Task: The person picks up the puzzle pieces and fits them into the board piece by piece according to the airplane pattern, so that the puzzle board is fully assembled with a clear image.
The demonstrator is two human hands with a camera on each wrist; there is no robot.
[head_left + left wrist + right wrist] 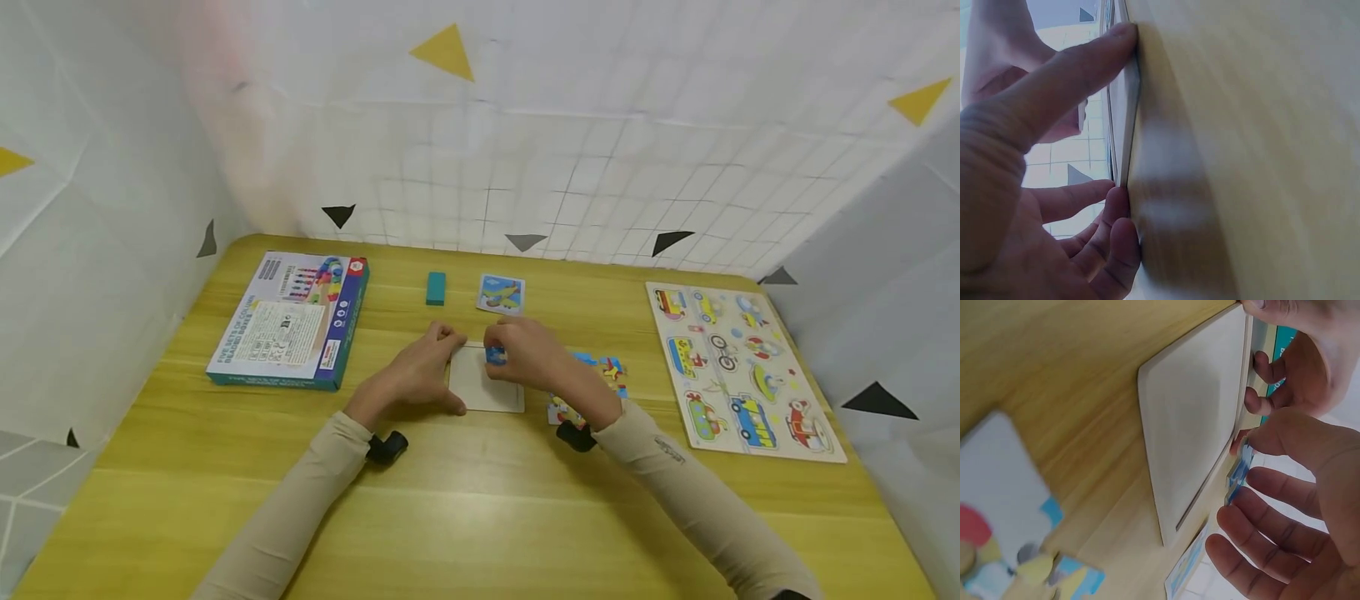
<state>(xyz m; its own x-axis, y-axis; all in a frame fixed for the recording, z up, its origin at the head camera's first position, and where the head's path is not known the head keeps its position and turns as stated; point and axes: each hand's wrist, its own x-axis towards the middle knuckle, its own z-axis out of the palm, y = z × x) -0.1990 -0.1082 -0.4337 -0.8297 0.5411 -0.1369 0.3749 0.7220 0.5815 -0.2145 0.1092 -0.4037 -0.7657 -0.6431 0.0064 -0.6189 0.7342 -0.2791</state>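
A shallow, pale wooden puzzle tray (480, 390) lies flat on the table between the hands. My left hand (420, 367) holds its left side, with the thumb at the near corner and fingertips along the far end. Over the tray's far right part, my right hand (528, 354) pinches a small blue puzzle piece (1240, 469) between thumb and fingers. In the right wrist view that piece is tilted on edge beside the tray's rim. Loose puzzle pieces (612, 372) with colourful print lie under and beside the right forearm, which partly hides them.
Beyond the tray are a teal block (436, 288) and a small card with an airplane picture (501, 293). A boxed toy set (285, 321) lies at the left. On the right lies a wooden board (782, 393) with vehicle pictures. White sheets (570, 133) enclose the table's back and sides.
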